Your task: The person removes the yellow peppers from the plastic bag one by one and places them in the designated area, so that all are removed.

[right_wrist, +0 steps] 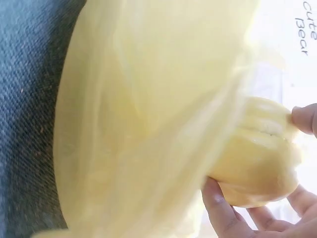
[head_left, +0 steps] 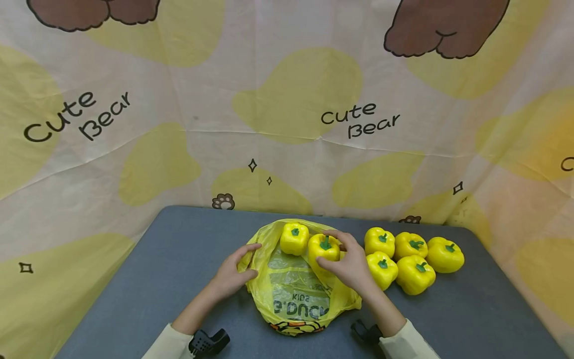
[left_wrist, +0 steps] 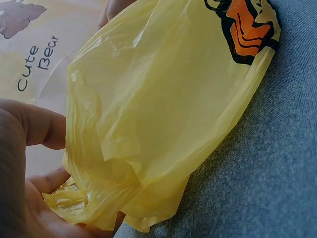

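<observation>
A yellow plastic bag lies with its mouth open in the middle of the table. My left hand holds the bag's left rim, and in the left wrist view crumpled plastic lies between thumb and fingers. Over the bag's right side, my right hand grips a yellow bell pepper with a green stem. The right wrist view shows fingers around that pepper, part of it behind the bag's film. Another yellow bell pepper sits inside the bag near its far rim.
Several more yellow bell peppers stand grouped to the right of the bag. The dark grey table ends at a printed cloth backdrop. Black wrist cameras sit on both wrists.
</observation>
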Available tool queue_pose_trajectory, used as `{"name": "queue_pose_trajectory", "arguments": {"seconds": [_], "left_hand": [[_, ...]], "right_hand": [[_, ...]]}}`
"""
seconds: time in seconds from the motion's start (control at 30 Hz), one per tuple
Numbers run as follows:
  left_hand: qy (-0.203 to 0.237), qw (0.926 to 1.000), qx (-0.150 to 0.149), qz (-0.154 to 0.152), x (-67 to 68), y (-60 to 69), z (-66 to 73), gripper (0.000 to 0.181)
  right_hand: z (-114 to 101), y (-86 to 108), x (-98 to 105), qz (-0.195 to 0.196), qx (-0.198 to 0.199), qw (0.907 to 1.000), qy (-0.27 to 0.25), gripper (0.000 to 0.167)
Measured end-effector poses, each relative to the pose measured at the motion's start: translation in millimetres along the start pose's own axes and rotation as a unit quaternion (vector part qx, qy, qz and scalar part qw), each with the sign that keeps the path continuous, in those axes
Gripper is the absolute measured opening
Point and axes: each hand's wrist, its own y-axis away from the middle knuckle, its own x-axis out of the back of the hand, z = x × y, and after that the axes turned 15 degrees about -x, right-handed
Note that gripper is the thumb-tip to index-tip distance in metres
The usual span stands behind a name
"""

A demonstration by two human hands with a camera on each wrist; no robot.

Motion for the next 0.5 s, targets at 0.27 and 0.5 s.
{"name": "queue_pose_trajectory", "arguments": {"seconds": [0.27,0.5], "left_hand": [[0.001,1.0000,0.007,0.001,-0.4,0.7,1.3,0.060],[0.001,1.0000,0.005,-0.001,-0.4,0.7,1.0,0.060]], "right_hand": [[-6,15.3,15,0.003,0.032,0.9995,-0.002,0.060],[-11,27.8,29,-0.002,0.017,0.9998,-0.008,0.060]]}}
